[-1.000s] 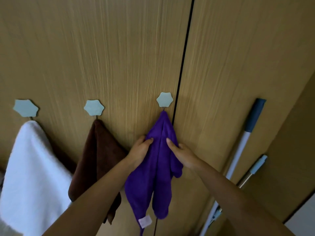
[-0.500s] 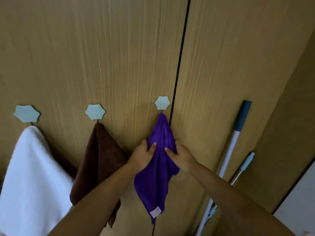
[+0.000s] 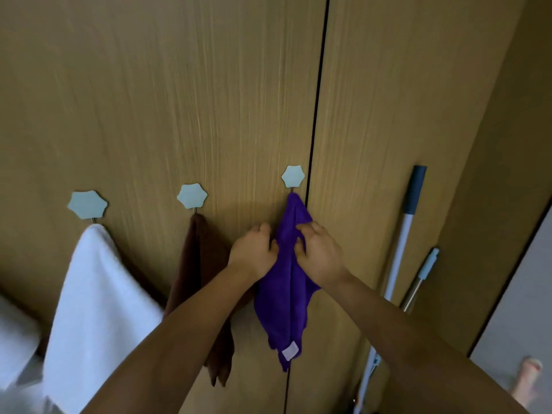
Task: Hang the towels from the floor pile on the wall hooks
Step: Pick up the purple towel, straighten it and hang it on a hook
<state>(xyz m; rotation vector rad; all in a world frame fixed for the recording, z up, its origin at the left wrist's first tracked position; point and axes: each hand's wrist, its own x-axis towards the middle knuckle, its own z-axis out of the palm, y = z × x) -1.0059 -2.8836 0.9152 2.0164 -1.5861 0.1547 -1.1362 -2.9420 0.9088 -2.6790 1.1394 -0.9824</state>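
Three pale blue star-shaped wall hooks [image 3: 293,176] carry three towels, white, brown and a creased purple microfibre towel [image 3: 287,282], which the left hand [image 3: 254,253] and right hand [image 3: 319,253] pinch

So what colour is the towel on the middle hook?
Dark brown towel, clearest in the head view.

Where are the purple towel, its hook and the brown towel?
purple towel [image 3: 283,300]: head view, middle fold.
hook [image 3: 293,176]: head view, pale blue plate.
brown towel [image 3: 195,264]: head view, upper drape.
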